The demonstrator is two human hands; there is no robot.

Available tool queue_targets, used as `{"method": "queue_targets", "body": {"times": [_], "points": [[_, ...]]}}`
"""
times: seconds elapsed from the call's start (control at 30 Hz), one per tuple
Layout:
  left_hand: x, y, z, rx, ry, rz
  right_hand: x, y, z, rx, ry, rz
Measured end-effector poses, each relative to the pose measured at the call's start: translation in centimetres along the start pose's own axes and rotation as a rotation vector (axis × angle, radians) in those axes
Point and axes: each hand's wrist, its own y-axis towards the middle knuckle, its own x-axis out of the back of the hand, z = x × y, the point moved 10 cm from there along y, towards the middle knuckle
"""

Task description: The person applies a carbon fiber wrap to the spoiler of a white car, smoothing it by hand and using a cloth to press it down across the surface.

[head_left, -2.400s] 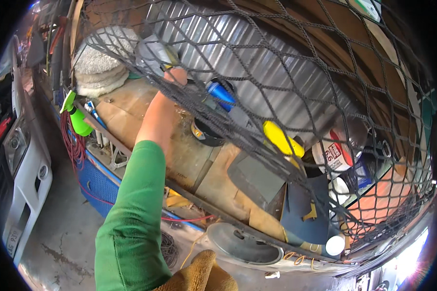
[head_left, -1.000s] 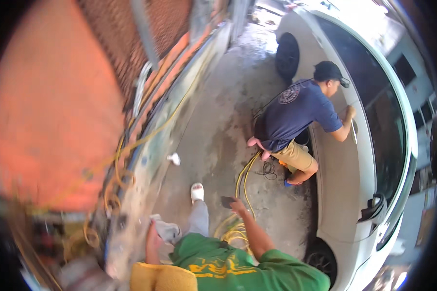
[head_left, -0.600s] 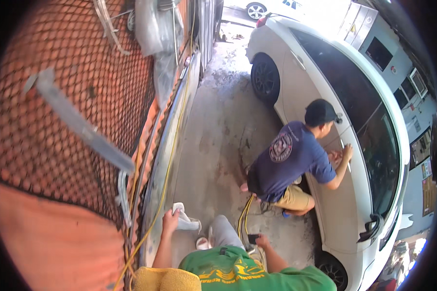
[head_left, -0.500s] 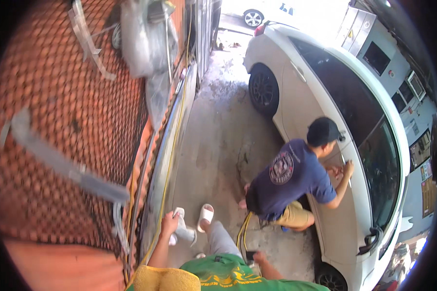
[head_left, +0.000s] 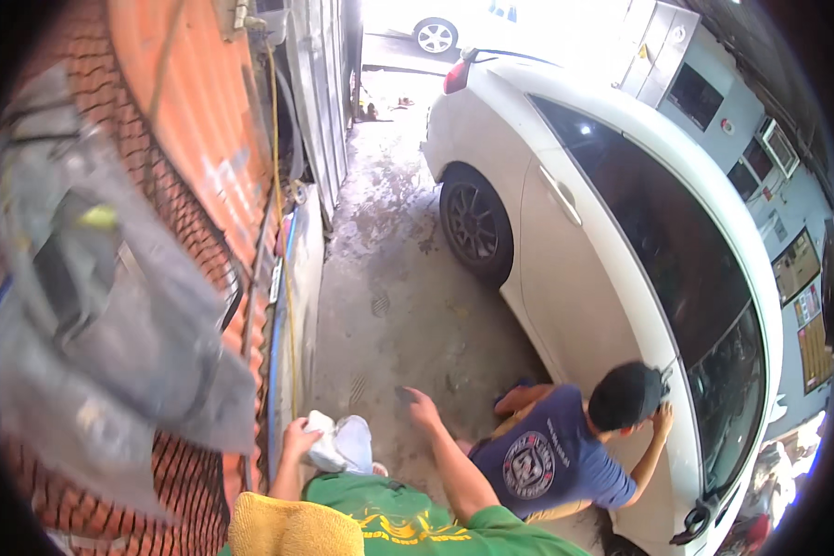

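Note:
My left hand is closed round a crumpled white thing that looks like a cloth, in front of my grey trouser leg. My right arm reaches forward over the floor. In the fingers of my right hand is a small dark flat piece, its kind too small to make out. Close by on the right, a co-worker in a navy shirt and dark cap crouches against the white car, one hand raised to its door.
A yellow towel lies over my green shirt. On the left, netting and large grey parts hang along an orange corrugated wall. A yellow hose runs down that wall. The car's rear wheel stands ahead.
I have moved forward along the car, so the co-worker appears lower in view. My right arm has stretched forward with the dark piece. The left hand still grips the white cloth-like thing.

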Motion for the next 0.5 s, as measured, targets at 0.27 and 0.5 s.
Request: {"method": "queue_targets", "body": {"times": [0.27,0.5], "points": [[5.5,26.1,-6.0,0.297,-0.228,-0.202,4.6,25.8,4.6,-0.121,-0.026,0.092],[7.2,50.1,-27.1,0.059,-0.461,0.013,16.5,27.6,-7.2,-0.668,-0.162,-0.05]]}}
